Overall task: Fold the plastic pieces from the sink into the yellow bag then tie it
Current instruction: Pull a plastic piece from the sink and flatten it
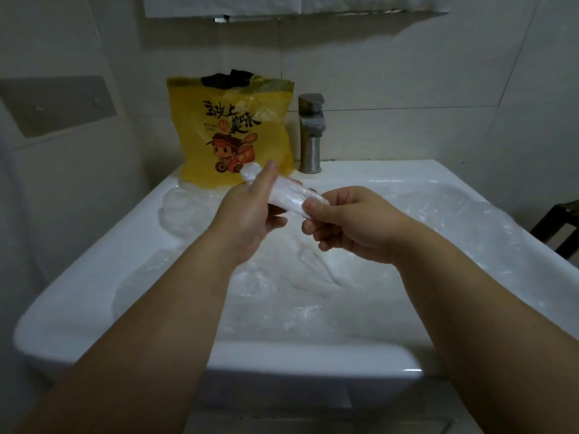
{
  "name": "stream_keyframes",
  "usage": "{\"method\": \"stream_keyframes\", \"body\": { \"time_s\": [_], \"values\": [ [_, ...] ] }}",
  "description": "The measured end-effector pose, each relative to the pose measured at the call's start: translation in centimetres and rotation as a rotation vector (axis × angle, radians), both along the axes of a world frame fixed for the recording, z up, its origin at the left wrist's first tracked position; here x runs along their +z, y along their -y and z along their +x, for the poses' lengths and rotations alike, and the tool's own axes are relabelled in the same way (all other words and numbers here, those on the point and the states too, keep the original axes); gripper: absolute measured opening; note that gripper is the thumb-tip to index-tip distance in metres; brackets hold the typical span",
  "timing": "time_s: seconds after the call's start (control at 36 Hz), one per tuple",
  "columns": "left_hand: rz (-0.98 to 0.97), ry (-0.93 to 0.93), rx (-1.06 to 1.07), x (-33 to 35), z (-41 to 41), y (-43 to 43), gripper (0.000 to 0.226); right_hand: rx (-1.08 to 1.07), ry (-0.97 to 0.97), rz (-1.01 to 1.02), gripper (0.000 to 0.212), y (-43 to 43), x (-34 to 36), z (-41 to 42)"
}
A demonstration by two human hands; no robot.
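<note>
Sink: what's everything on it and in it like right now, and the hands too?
Bag: upright, untied, something dark poking out the top.
Tap: no water running.
Strip: plastic folded narrow, held at both ends.
Left hand: grips the strip.
Right hand: pinches the strip.
Loose plastic: crumpled in the sink.

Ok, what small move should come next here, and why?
Probably lift the plastic piece toward the yellow bag top: it already looks folded into a narrow strip, gripped by the left hand and right hand, and the bag stands just behind them.
</note>
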State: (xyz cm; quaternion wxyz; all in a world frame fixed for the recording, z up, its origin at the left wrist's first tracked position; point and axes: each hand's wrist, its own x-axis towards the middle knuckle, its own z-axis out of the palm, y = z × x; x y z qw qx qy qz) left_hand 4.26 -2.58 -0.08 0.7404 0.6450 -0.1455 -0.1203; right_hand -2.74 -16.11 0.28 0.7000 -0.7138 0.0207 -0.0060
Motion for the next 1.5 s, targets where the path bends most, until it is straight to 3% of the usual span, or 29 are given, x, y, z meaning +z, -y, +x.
{"method": "stream_keyframes", "body": {
  "time_s": [0.19, 0.31, 0.47, 0.83, 0.94, 1.06, 1.14, 1.19, 1.36, 1.5],
  "values": [
    [0.105, 0.176, 0.158, -0.7, 1.0, -0.9, 0.023, -0.097, 0.022, -0.049, 0.016, 0.4, -0.1, 0.3],
    [0.098, 0.177, 0.028, -0.6, 0.9, -1.2, 0.013, -0.128, 0.056, 0.018, 0.012, 1.0, 0.2, 0.2],
    [0.292, 0.219, -0.166, -0.6, 0.4, -1.8, 0.010, -0.141, 0.070, 0.024, 0.014, 2.2, 0.4, 0.0],
    [-0.101, 0.034, -0.236, 0.8, -0.6, -1.5, 0.028, -0.117, 0.200, 0.188, 0.024, 2.1, 0.8, -0.3],
    [-0.162, -0.003, -0.273, 1.0, -0.6, -1.6, 0.046, -0.116, 0.238, 0.222, 0.025, 2.0, 0.9, -0.4],
    [-0.171, -0.019, -0.300, 0.9, -0.6, -1.8, 0.050, -0.124, 0.238, 0.223, 0.026, 1.9, 1.0, -0.4],
    [-0.194, -0.036, -0.328, 1.0, -0.6, -1.9, 0.029, -0.118, 0.238, 0.218, 0.020, 2.0, 1.0, -0.5],
    [-0.153, 0.011, -0.301, 0.9, -0.6, -1.8, 0.020, -0.071, 0.241, 0.198, 0.009, 2.1, 1.0, -0.6],
    [-0.046, 0.166, -0.170, 0.1, -0.1, -1.3, 0.013, -0.140, 0.178, 0.066, 0.010, 2.1, 0.8, -0.4],
    [0.048, 0.270, -0.111, -0.5, 0.4, -1.4, 0.017, -0.150, 0.083, 0.071, 0.036, 2.3, 0.6, -0.2]
  ]
}}
